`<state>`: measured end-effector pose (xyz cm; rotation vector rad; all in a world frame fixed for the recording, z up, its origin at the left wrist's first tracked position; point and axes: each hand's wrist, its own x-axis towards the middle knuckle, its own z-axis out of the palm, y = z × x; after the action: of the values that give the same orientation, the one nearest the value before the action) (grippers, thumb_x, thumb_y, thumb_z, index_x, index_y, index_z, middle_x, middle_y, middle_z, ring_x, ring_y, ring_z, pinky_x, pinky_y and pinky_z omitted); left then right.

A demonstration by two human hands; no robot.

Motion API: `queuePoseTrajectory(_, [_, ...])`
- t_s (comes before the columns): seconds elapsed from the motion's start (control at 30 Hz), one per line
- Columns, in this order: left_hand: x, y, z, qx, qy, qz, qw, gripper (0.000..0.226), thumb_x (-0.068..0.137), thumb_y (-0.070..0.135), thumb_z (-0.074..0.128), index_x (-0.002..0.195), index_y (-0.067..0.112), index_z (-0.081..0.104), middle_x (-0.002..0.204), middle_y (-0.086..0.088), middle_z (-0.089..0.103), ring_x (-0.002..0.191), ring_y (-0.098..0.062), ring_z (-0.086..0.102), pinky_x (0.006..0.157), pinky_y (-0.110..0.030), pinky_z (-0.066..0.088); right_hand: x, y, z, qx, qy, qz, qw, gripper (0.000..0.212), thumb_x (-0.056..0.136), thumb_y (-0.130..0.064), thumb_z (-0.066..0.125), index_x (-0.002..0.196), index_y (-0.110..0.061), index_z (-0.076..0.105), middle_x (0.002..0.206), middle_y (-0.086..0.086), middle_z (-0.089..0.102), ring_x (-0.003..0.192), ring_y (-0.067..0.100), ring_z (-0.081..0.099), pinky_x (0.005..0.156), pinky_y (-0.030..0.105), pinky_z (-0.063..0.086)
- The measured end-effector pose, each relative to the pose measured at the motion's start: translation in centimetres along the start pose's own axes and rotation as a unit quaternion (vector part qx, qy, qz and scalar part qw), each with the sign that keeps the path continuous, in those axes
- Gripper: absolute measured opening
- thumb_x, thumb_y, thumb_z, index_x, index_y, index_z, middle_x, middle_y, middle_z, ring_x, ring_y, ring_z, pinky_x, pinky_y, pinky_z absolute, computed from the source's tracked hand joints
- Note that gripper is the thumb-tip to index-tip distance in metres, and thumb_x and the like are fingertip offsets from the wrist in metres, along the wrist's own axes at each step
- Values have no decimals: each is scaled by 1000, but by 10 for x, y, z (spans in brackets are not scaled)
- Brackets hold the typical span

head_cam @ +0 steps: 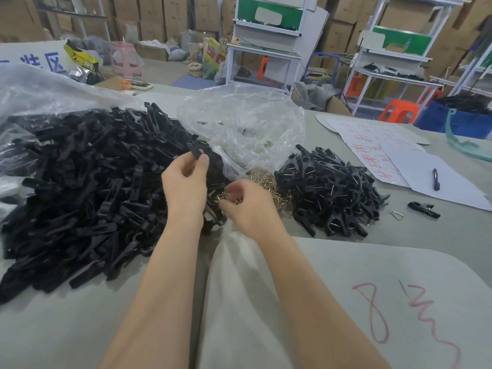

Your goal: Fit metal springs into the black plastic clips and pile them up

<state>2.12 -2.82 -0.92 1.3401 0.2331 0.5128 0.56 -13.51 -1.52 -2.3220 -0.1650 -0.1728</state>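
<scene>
Springs (266,186) mid-counter (399,230); loose clip heap (87,182) at 9 o'clock; sprung clip pile (330,190) at 3; bag (239,123) at 12; pen (435,179) on paper (458,190) at 2.

left hand (186,182) pinches a black clip (198,151) near centre. right hand (247,206), blurred, curls over the springs (266,182). loose clip heap (87,182) at 9 o'clock, sprung clip pile (330,187) at 3, clear bag (239,123) at 12.

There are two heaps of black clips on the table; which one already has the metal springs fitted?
The smaller heap, right of the loose springs: metal wires glint among its clips. The big left heap is bare black plastic.
</scene>
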Motion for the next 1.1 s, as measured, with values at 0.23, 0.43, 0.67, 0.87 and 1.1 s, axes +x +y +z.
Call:
queuePoseTrajectory(0.23, [0, 3, -3, -115, 26, 2, 993, 6, 96, 19, 56, 96, 20, 62, 85, 10, 68, 86, 0, 65, 82, -21, 53, 6, -9, 36, -181, -18, -13, 983, 21, 89, -16, 58, 110, -10, 62, 111, 11, 63, 105, 31, 58, 76, 29, 40])
queuePoseTrajectory(0.43, [-1, -3, 4, -93, -53, -65, 992, 14, 96, 22, 57, 93, 9, 61, 69, 4, 70, 69, -8, 67, 65, -20, 57, 8, 2, 6, 144, 46, 42, 988, 28, 89, -6, 54, 117, -10, 56, 89, 12, 68, 80, 24, 70, 82, 37, 55])
queuePoseTrajectory(0.67, [-14, -13, 22, -42, -148, -100, 983, 20, 96, 21, 55, 83, 9, 64, 71, -8, 65, 64, -13, 61, 64, -21, 55, 3, 22, -29, 399, 184, 86, 894, 12, 81, -9, 74, 76, -16, 65, 71, -4, 67, 69, 7, 62, 75, 24, 52])
queuePoseTrajectory(0.87, [-21, -19, 32, 94, -170, -49, 980, 41, 102, 27, 40, 76, -1, 57, 66, -8, 50, 66, -19, 43, 69, -35, 37, 2, 16, -8, 354, 195, 47, 914, 9, 81, -4, 71, 76, -9, 67, 63, -2, 67, 61, 6, 62, 65, 18, 49])
queuePoseTrajectory(1.1, [-22, -16, 30, 34, -253, -119, 960, 28, 99, 10, 39, 85, 1, 61, 91, -20, 58, 90, -24, 51, 92, -42, 43, 3, 23, -6, 267, 219, 44, 938, 16, 81, -9, 71, 74, -21, 65, 66, -10, 66, 61, -3, 61, 67, 15, 49])
